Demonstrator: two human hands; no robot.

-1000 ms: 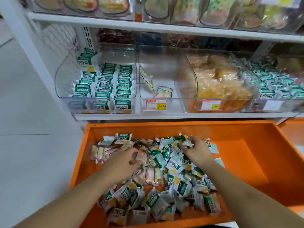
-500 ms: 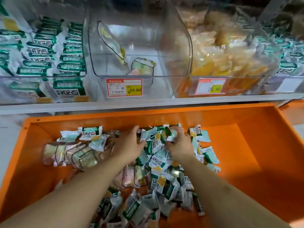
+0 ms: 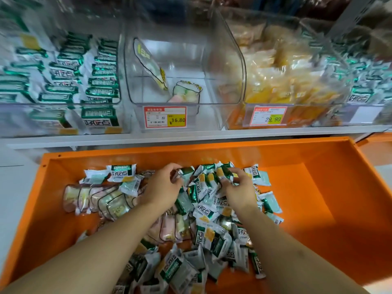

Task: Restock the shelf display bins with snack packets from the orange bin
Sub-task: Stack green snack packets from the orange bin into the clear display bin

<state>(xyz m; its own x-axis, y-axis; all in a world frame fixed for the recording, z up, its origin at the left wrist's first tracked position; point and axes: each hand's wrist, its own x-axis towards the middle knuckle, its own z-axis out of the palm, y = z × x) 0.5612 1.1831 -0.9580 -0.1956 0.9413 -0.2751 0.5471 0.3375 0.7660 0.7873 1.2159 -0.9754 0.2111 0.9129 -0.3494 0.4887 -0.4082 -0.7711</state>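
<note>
Two hands are buried in a heap of green-and-white snack packets point(image 3: 203, 211) inside the orange bin point(image 3: 318, 200). Left hand point(image 3: 163, 187) is curled, fingertips pinching a packet at the pile's far edge. Right hand point(image 3: 239, 187) is curled too, fingers gripping a green packet point(image 3: 224, 172). Pastel sandwich-style packets point(image 3: 101, 200) are lined up at the pile's left. On the shelf above, a nearly empty clear display bin point(image 3: 222, 66) is seen, two packets inside, flanked by fuller bins.
</note>
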